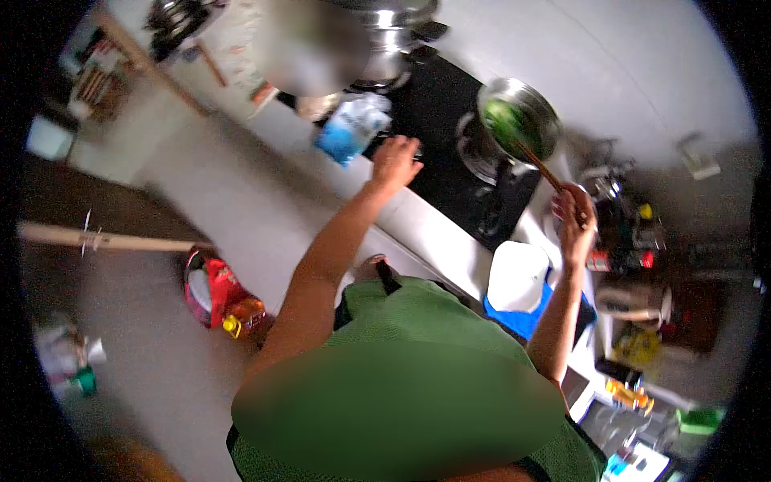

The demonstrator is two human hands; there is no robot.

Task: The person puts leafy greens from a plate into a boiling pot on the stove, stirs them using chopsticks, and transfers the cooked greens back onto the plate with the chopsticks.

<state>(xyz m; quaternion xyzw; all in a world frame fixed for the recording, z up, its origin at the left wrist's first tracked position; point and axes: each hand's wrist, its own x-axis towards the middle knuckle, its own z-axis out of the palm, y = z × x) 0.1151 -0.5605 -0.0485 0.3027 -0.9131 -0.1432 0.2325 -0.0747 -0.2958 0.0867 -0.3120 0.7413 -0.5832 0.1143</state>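
Observation:
My right hand (575, 215) is closed round a pair of chopsticks (544, 168), whose far ends reach into a metal pot (548, 112). Green leafy food (503, 122) lies in that pot, which stands on the black stove (442, 104). My left hand (396, 163) is at the stove's front edge by the knobs, fingers bent and slightly apart, with nothing visible in it. Just beyond it is a blue and white bag (352, 128).
A white container (516, 277) on something blue stands right of the stove. Steel pots (393, 36) are at the back left. On the floor are a red bag (210, 287) and an oil bottle (246, 319). Bottles and utensils crowd the right.

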